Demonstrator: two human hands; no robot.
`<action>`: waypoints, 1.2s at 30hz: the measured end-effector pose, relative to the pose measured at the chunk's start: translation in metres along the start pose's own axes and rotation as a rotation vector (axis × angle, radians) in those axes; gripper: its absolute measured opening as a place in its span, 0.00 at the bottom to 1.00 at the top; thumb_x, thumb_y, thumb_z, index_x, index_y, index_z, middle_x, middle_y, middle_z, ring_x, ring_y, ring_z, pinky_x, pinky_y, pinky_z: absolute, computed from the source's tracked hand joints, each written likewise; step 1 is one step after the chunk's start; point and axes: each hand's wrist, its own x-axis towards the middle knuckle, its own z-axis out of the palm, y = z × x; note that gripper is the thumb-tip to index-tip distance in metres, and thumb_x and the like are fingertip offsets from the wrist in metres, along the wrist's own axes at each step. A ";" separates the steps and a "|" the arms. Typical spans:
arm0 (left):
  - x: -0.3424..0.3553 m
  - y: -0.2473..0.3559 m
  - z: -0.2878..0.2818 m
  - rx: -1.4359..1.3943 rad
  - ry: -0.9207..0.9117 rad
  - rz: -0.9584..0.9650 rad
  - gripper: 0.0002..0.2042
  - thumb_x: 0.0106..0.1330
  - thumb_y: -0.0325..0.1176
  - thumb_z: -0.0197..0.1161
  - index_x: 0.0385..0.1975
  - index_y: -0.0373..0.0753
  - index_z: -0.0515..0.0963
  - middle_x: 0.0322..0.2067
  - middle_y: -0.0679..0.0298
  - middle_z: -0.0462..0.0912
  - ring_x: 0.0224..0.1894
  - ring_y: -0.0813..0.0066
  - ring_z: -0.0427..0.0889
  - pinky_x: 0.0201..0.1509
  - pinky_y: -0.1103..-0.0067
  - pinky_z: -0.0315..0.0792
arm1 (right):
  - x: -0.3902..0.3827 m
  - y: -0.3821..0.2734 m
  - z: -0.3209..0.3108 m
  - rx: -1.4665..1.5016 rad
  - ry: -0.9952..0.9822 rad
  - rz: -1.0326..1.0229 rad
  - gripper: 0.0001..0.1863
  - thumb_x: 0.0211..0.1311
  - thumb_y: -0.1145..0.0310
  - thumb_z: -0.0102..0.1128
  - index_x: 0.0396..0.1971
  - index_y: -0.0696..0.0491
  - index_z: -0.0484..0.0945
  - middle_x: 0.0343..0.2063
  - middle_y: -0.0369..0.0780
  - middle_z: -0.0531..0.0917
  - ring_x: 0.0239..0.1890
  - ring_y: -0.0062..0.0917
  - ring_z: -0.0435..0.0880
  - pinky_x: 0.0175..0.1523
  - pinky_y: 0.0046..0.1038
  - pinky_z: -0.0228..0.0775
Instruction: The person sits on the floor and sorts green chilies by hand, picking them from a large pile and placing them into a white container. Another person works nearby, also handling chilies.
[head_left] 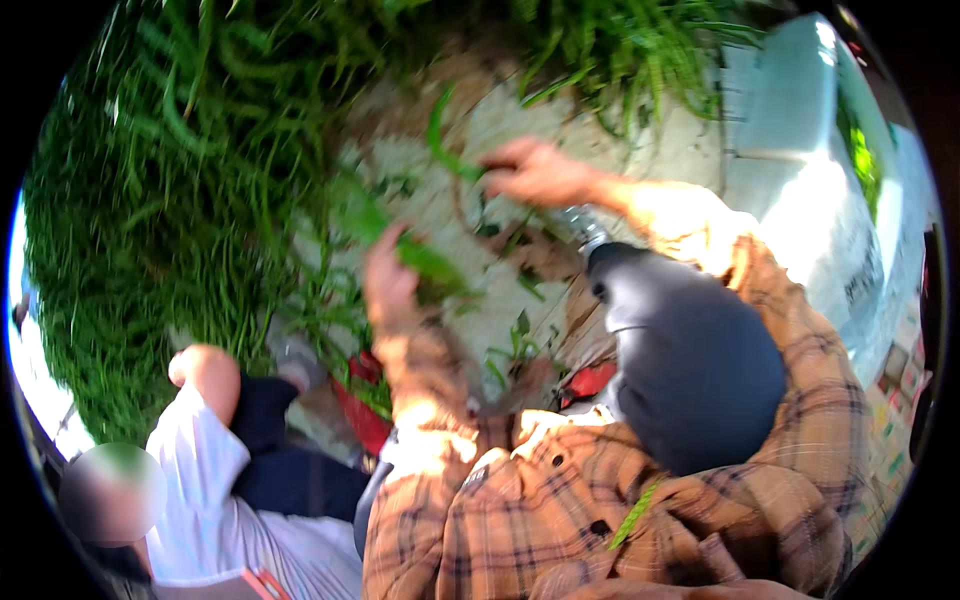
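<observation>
My left hand [392,262] is pinched on blurred green fern-like fronds [425,258] in the middle of the head view. Higher and to the right, my right hand [530,172] is stretched out with bent fingers beside a single curved frond [440,135]; motion blur hides whether it grips that frond. Loose bits of greenery and dry brown leaves [535,255] lie on the pale floor [590,130] below and around both hands. A light green strip [632,515] rests on my plaid shirt.
Heaps of long green fronds [170,200] cover the left and top. A co-worker in a white shirt [195,480] sits at the lower left. Pale plastic-wrapped blocks [790,100] stand at the right. My dark-clad knee [690,360] is raised, with red items [590,380] beside it.
</observation>
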 end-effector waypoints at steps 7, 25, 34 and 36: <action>-0.107 0.080 0.054 0.094 -0.365 0.585 0.11 0.67 0.28 0.55 0.47 0.36 0.68 0.33 0.63 0.72 0.33 0.73 0.72 0.44 0.73 0.71 | 0.006 0.035 0.048 -0.091 -0.109 -0.331 0.20 0.61 0.59 0.53 0.46 0.60 0.77 0.42 0.50 0.81 0.45 0.43 0.79 0.52 0.36 0.70; -0.061 -0.033 0.132 -0.034 -0.480 0.034 0.10 0.67 0.30 0.55 0.46 0.37 0.70 0.36 0.63 0.75 0.34 0.69 0.75 0.44 0.68 0.72 | 0.048 0.018 -0.124 -0.548 0.870 0.339 0.25 0.58 0.63 0.55 0.53 0.59 0.62 0.40 0.53 0.78 0.41 0.46 0.80 0.45 0.42 0.72; -0.062 -0.047 0.146 0.020 -0.426 0.051 0.12 0.67 0.30 0.56 0.48 0.36 0.69 0.38 0.61 0.75 0.35 0.67 0.75 0.45 0.64 0.73 | 0.030 0.061 -0.138 -0.173 0.995 0.028 0.16 0.59 0.63 0.54 0.40 0.59 0.73 0.28 0.52 0.82 0.32 0.49 0.80 0.40 0.43 0.72; -0.060 -0.044 0.145 0.021 -0.407 0.055 0.13 0.67 0.30 0.56 0.49 0.36 0.69 0.38 0.61 0.75 0.35 0.67 0.75 0.45 0.65 0.73 | 0.003 0.056 -0.117 0.271 0.790 -0.005 0.15 0.61 0.63 0.53 0.41 0.59 0.73 0.25 0.45 0.82 0.26 0.31 0.80 0.33 0.31 0.71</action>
